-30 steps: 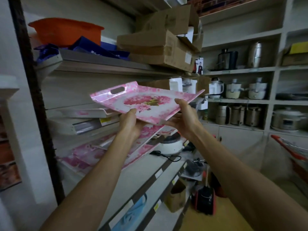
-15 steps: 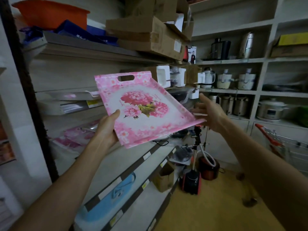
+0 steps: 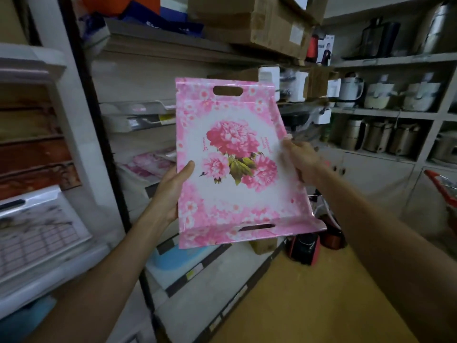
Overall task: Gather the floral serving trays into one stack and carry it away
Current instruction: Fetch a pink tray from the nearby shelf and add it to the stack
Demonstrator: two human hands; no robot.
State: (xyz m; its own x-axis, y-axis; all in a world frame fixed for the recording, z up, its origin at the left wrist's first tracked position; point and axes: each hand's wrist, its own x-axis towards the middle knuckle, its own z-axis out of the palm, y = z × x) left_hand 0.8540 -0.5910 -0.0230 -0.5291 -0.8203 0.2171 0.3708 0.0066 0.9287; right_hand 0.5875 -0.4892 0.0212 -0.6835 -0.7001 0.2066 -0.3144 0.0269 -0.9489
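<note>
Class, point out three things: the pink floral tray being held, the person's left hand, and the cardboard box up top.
pink floral tray [image 3: 237,157], head view, printed centre
left hand [image 3: 170,191], head view, palm
cardboard box [image 3: 257,26], head view, front face

The tray [image 3: 237,164] hides the left hand's [image 3: 170,191] fingers behind its 9 o'clock edge; only the thumb shows on its face. The right hand [image 3: 301,160], at the tray's 3 o'clock edge, is motion-blurred, so its grip cannot be told. Small script beside the printed flowers is too fine to read. More pink trays [image 3: 150,162] on the shelf at 9 o'clock are blurred and partly covered by the held tray. Both forearms run off the bottom edge. At 3 o'clock a red cart [image 3: 442,189] is cut by the frame.
</note>
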